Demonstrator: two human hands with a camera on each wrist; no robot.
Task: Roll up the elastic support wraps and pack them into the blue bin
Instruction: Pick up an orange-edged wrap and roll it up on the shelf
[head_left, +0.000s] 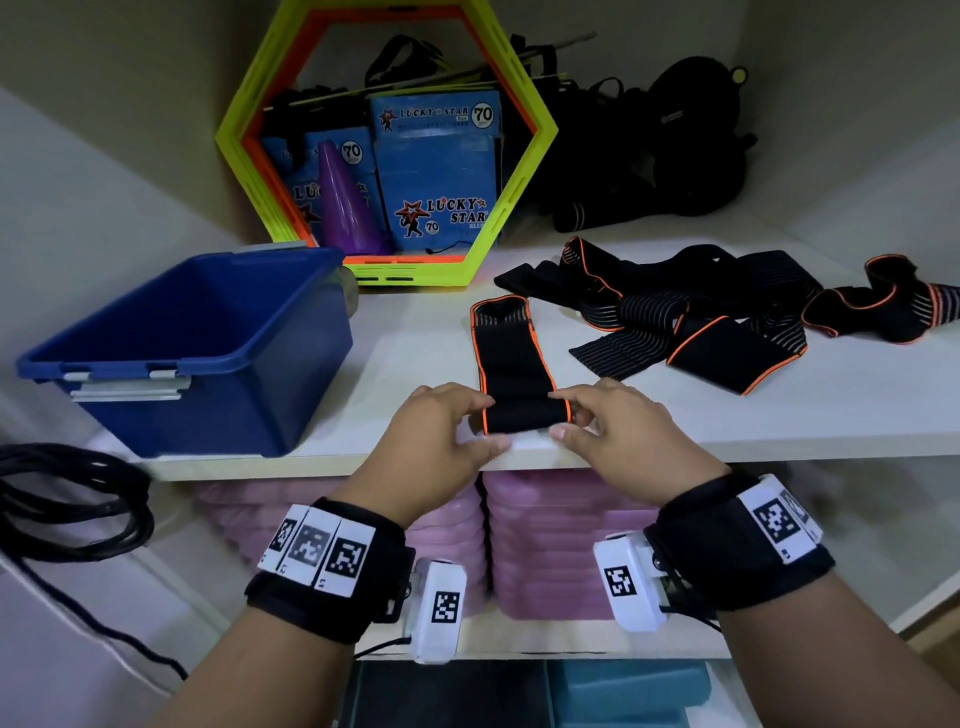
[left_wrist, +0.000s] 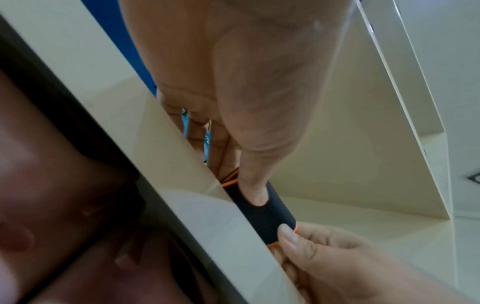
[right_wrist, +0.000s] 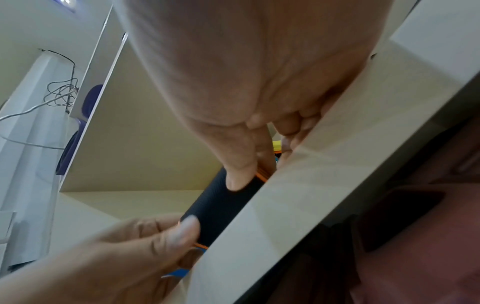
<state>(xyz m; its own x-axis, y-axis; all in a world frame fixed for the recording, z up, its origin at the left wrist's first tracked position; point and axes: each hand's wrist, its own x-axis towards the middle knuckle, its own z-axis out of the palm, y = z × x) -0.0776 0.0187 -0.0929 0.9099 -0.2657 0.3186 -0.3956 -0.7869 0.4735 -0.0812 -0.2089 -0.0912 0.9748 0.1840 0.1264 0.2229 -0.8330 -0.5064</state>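
Currently I am working the wrap (head_left: 511, 364) at the front lip of the shelf (head_left: 727, 415), at 6 o'clock of the work area. My left hand (head_left: 436, 436) is pinching the left end of the started roll, thumb pressing the near face; my right hand (head_left: 623, 436) is pinching the right end the same way. Both sets of fingers are curled onto the roll, not loose.

Risks from here, as I judge them:
- The roll is sitting right at the shelf edge. A slip toward me could drop it off the front.
- The fabric is elastic. If either thumb is releasing pressure, the coil is likely to spring open.
- Uneven advance between the two hands could make the roll cone out, with one orange edge creeping sideways.
- The unrolled tail is running toward 12 o'clock, and its far end is curling up; it may fold under itself as I am rolling.

Materials and shapes: the wrap is a black, finely ribbed stretch band with thin orange piping along both long edges. The rolled part is forming a short, firm cylinder. The pile of wraps (head_left: 691, 312) at 2 o'clock is lying loose and overlapping, some pieces showing pale pinstripes. The blue bin (head_left: 171, 358) at 10 o'clock is rigid, smooth plastic, rectangular, open-topped, and showing no wraps inside.
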